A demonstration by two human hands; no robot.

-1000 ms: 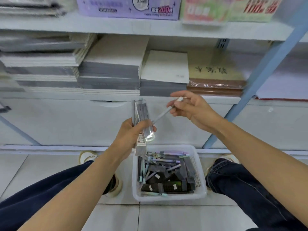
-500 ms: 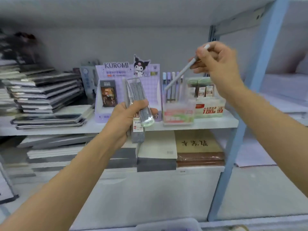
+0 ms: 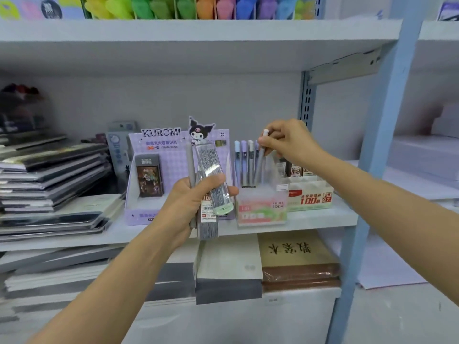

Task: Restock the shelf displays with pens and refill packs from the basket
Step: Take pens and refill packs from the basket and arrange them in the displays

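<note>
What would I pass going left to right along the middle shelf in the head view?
Stacked notebooks → purple Kuromi display → Fruit Soda pen holder → box with red 100 lettering → blue shelf post.

Stock and fittings around the shelving

A row of bright green, orange, pink and blue items (image 3: 188, 7), too blurred to name, stands on the top shelf (image 3: 198, 29). Stacked dark notebooks (image 3: 49, 175) lie at the left. Lower down, a grey paper stack (image 3: 228, 276) sits just beside a brown-wrapped book (image 3: 298, 259) with black characters. A pale blue post (image 3: 380, 145) rises at the right, near a slotted rail (image 3: 307, 100).
</note>
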